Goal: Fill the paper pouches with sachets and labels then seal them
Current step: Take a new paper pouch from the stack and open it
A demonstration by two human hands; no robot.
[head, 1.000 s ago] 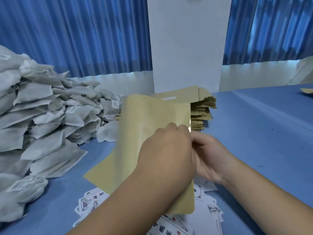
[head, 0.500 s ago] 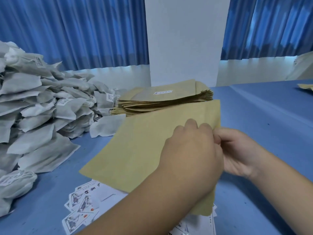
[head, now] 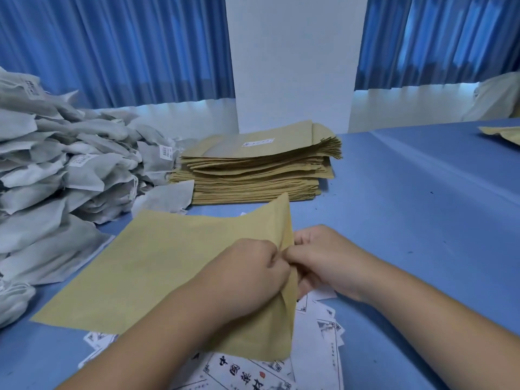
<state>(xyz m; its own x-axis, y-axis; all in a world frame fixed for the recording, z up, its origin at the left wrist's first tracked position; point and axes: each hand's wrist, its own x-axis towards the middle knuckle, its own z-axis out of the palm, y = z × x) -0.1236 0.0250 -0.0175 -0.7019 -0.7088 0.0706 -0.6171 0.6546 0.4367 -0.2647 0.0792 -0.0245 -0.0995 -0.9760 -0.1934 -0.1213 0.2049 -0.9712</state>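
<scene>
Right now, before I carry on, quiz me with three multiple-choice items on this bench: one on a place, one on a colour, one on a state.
1. Where is the heap of grey-white fabric sachets relative to the stack of tan paper pouches?
A. On top of it
B. Left of it
C. Right of it

2. What colour is the table cloth?
A. Blue
B. Red
C. Green

3. How is the single tan paper pouch in front handled?
A. It lies untouched
B. Only one hand holds it
C. Both hands pinch its right edge

Answers:
1 B: the heap fills the left side, and the stack stands to its right.
2 A: every bare part of the cloth is blue.
3 C: the left hand and the right hand meet at that edge and pinch the paper.
</scene>
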